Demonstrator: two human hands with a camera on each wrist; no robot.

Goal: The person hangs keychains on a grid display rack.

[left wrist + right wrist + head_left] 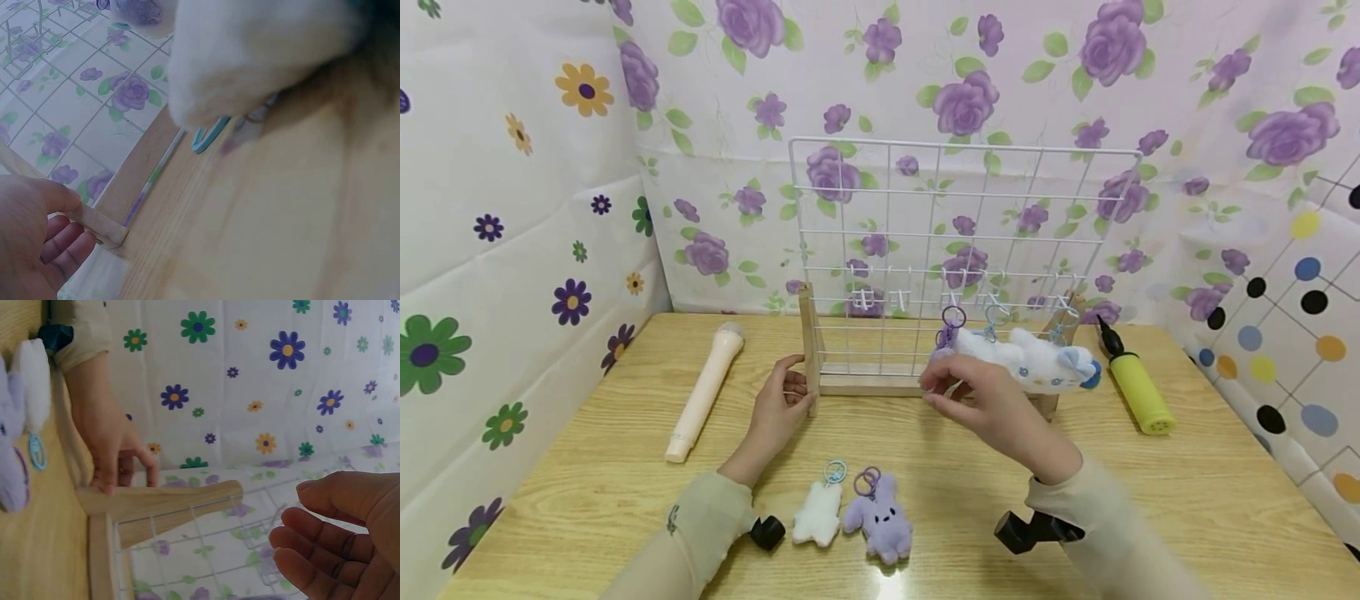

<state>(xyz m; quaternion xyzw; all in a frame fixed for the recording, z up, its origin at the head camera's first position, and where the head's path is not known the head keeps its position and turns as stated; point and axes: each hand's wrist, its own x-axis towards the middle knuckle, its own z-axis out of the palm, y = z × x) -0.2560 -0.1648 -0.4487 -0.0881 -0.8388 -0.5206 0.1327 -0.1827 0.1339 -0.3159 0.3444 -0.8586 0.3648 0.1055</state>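
Observation:
My left hand [778, 400] holds the left wooden leg [809, 350] of a white wire grid rack [966, 146], thumb on one side and curled fingers on the other. In front of the rack's right half is my right hand [981, 400], fingers loosely bent; the right wrist view shows nothing between them. Plush keychains hang on hooks just behind it: a purple one [943, 352], largely covered by the hand, and white ones [1045, 360] overlapping to the right. A white plush keychain [818, 514] and a purple plush keychain [883, 525] lie on the table between my forearms.
Bare white hooks [862, 300] hang on the grid's left part. A pale, microphone-shaped stick [703, 396] lies left of the rack. On the right lies a yellow-green hand pump [1138, 392] with a black nozzle. Flowered cloth [730, 208] stands behind the wooden table [602, 467].

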